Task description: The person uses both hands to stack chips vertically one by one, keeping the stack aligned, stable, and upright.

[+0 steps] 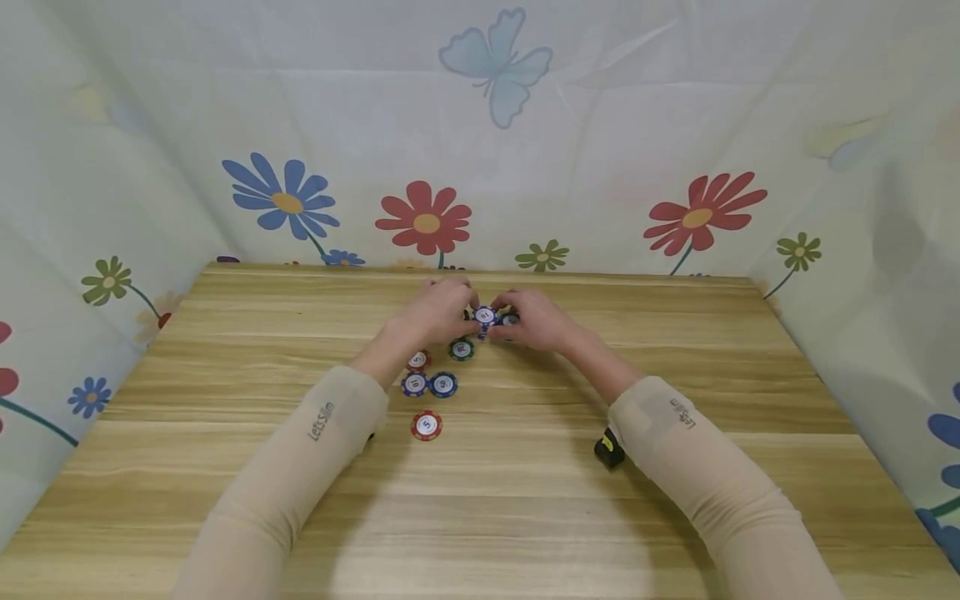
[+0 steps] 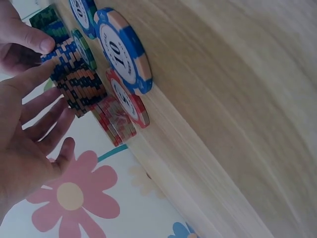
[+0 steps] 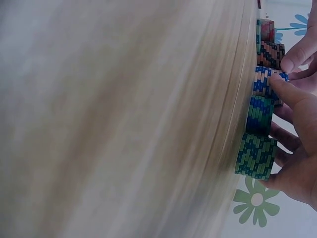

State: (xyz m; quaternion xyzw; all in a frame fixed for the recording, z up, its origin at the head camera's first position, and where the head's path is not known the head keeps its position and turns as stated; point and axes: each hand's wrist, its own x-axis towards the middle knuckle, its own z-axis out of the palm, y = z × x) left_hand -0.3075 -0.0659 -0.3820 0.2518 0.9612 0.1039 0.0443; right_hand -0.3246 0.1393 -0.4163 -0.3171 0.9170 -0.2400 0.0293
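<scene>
Several stacks of poker chips stand side by side in a row near the table's back. Between both hands is the blue-and-white stack (image 1: 485,315), a "10" on its top chip. My left hand (image 1: 442,310) pinches it from the left, thumb at the front, its other fingers spread behind in the left wrist view. From the right my right hand (image 1: 540,321) pinches the same stack, thumb to the front. In the right wrist view, a blue-green stack (image 3: 259,115) and a green stack (image 3: 256,156) stand beside the right fingers. Beyond are a dark-and-pink stack (image 3: 271,54) and a red stack (image 3: 267,30).
Loose chips lie in front of the row: a green chip (image 1: 461,349), a red chip (image 1: 417,360), a blue-and-yellow chip (image 1: 414,383), a blue chip (image 1: 443,384) and another red chip (image 1: 427,425). A small black-and-yellow object (image 1: 609,450) sits by the right sleeve. Flowered curtain surrounds the wooden table.
</scene>
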